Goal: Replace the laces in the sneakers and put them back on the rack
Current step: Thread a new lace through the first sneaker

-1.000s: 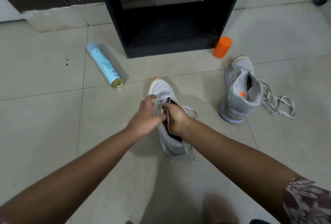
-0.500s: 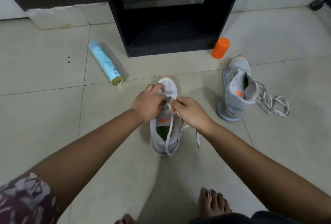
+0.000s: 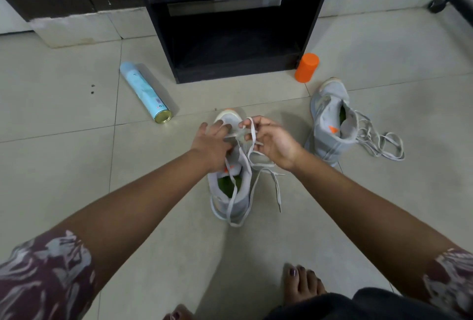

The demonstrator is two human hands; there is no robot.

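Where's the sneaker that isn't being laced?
Head view, right side: the second sneaker sits on the floor right of the right hand, just nearer than the orange cylinder by the rack's right corner, its loose lace trailing rightward.

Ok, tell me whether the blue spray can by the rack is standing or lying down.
Lying down. The spray can lies on its side on the floor, left of the black rack, with its gold end towards the camera.
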